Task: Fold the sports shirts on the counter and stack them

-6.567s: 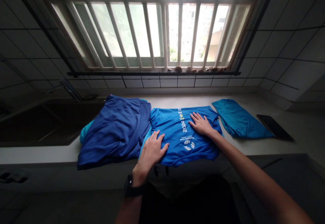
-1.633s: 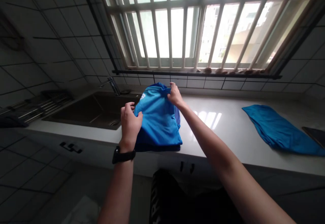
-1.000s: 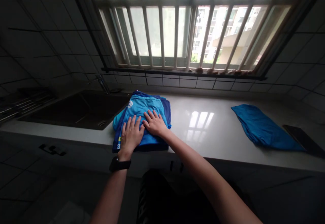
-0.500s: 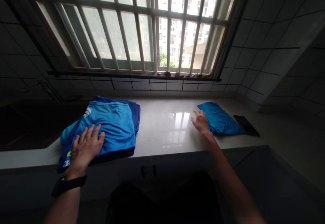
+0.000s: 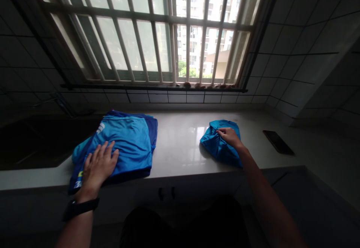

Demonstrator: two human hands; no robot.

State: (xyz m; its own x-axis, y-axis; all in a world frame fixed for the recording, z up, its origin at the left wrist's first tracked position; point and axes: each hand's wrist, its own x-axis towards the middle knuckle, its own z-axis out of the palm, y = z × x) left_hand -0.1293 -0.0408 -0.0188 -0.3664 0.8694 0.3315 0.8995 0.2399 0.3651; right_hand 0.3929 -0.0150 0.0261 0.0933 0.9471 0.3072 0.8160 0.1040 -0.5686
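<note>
A stack of folded blue garments (image 5: 131, 139) lies at the left of the countertop, with white marks and a yellow patch on its left side. My left hand (image 5: 99, 165) rests flat on the lower left of the stack, its fingers stretched out. At the right, my right hand (image 5: 231, 137) pinches the middle of a teal-blue folded garment (image 5: 215, 147). The cloth bunches into creases under the fingertips, and its near end hangs close to the counter's front edge. Whether the garment is lifted clear of the counter, I cannot tell.
The pale glossy countertop (image 5: 177, 147) runs below a barred window (image 5: 157, 49). A dark phone (image 5: 278, 142) lies to the right of the teal garment. At the far left is a dark sink (image 5: 36, 143) with a faucet (image 5: 64, 105). Small brown objects line the window ledge.
My right hand has closed on the teal garment and drawn it leftward, away from the phone; its flat shape is now bunched. My left hand stays flat on the stack.
</note>
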